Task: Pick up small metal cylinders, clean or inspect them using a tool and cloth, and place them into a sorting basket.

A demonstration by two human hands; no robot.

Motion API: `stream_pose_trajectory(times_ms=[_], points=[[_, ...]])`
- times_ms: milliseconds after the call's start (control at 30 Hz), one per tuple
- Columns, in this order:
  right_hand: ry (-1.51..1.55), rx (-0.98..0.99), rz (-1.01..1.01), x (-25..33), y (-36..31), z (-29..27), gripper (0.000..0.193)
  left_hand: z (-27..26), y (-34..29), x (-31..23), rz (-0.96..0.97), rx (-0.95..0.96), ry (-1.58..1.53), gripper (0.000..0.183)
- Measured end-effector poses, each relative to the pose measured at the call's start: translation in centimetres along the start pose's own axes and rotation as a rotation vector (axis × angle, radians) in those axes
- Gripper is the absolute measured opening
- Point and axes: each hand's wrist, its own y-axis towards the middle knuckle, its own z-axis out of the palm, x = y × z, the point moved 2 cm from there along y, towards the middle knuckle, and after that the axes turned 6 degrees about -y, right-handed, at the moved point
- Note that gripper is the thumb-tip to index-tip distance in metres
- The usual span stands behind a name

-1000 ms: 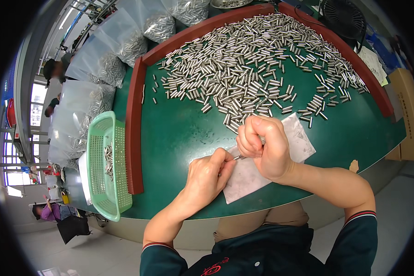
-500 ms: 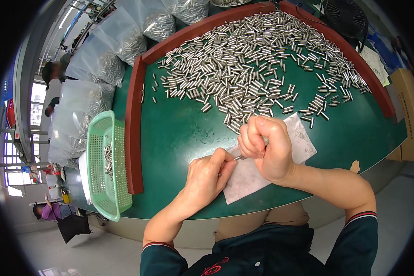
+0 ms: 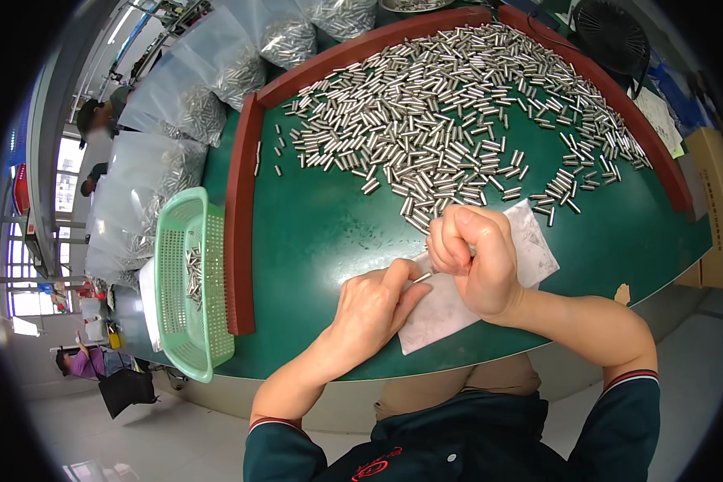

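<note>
Right fingers (image 3: pixel 443 251) hide palm; dish (image 3: pixel 414 6) cropped.

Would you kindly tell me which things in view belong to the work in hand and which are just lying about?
Seemingly in use: left hand, holding a pin; closed right hand, contents hidden; cloth beneath; loose pins; basket; probably bags.

Seemingly lying about: fan, carton, paper.
</note>
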Motion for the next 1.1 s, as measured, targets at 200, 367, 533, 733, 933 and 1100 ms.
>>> stream_pose_trajectory(times_ms=[200, 367, 533, 733, 933, 1100], points=[[0.138, 0.017, 0.023, 0.0, -0.3, -0.1, 0.033, -2.0, -0.1, 1.9, -0.411, 0.051, -1.522, 0.013], [0.157, 0.001, 0.036, -0.2, -0.3, 0.0, 0.034, -3.0, -0.2, 4.1, -0.440, -0.118, -1.828, 0.015], [0.181, -0.005, 0.058, -0.2, 0.0, 0.0, 0.034, -3.0, -0.3, 4.9, -0.502, -0.186, -1.945, 0.016], [0.174, -0.017, 0.071, 0.0, 0.2, 0.1, 0.035, -3.1, -0.1, 4.7, -0.516, -0.169, -1.951, 0.018], [0.174, -0.017, 0.088, 0.0, 0.1, 0.1, 0.035, -4.8, -0.2, 4.8, -0.358, -0.280, -1.649, 0.022], [0.156, -0.010, 0.073, -0.3, 0.3, -0.2, 0.034, -12.7, -2.4, 4.7, -0.011, -1.148, 0.309, 0.018]])
